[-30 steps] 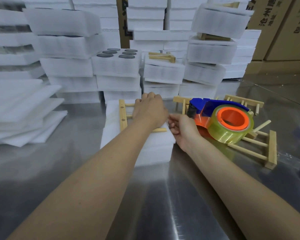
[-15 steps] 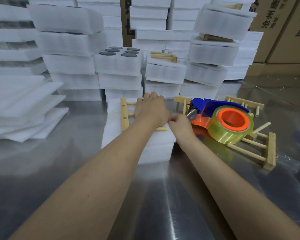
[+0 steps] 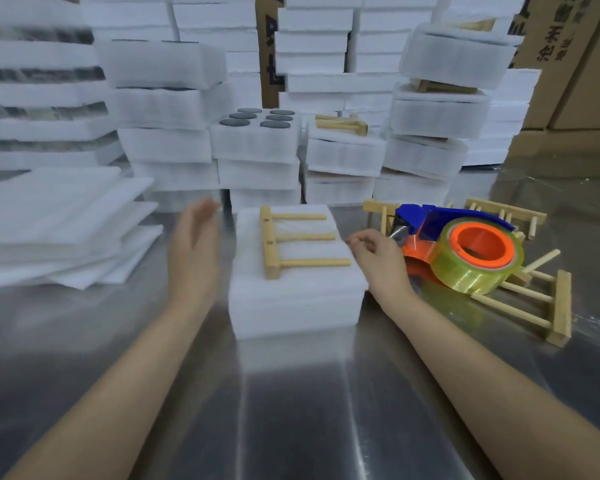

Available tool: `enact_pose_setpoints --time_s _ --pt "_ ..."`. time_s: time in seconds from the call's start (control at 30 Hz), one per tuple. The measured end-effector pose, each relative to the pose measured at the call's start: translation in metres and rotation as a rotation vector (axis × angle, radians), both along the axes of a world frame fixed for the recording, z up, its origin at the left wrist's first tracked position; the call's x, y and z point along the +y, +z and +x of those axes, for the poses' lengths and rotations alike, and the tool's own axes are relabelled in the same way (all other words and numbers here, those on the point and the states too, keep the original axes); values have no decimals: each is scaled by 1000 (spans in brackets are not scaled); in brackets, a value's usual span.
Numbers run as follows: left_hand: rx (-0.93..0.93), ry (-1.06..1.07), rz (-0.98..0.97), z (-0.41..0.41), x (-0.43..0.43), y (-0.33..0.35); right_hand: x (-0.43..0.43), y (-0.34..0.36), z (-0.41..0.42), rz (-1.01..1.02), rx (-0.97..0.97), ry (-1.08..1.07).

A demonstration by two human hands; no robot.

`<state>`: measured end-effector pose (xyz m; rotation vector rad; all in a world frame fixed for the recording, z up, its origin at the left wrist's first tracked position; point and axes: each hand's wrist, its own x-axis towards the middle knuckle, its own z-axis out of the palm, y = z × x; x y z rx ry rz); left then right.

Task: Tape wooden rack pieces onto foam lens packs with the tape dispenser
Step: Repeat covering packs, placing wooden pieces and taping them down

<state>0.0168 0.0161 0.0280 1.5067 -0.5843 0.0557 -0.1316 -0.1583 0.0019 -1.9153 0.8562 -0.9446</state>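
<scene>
Head view: wooden rack piece (image 3: 271, 242) lies flat on foam lens pack (image 3: 291, 299), mid steel table (image 3: 291, 410). My left hand (image 3: 193, 251) is flat and empty, just left of the pack. My right hand (image 3: 378, 261) is curled at the pack's right edge beside the tape dispenser (image 3: 426, 223); I cannot tell if it pinches tape. Judgement: pin the rack, draw tape taut across the dowels. Cardboard boxes (image 3: 568, 46) carry Chinese print, too blurred to read.

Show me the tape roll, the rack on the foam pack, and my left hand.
Tape roll (image 3: 465, 273): head view, on its yellow-green outer band.
Rack (image 3: 305, 237): head view, on its middle dowel.
Left hand (image 3: 194, 247): head view, on the middle of the blurred hand.
</scene>
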Motion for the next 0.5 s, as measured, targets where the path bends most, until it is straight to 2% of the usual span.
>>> enact_pose_setpoints --time_s 0.07,0.13,0.2,0.4,0.5 --pt "151 -180 163 3 7 -26 3 2 -1 0 -32 61" --pt "174 -421 120 -3 5 -33 5 2 -1 -11 -52 102" --pt "229 -570 27 -10 2 -27 11 0 -2 35 -121 88" --pt "222 -596 -37 -12 2 -20 32 11 -4 421 -390 84" --pt "267 -534 -192 -15 -3 -18 38 19 -4 768 -458 319"
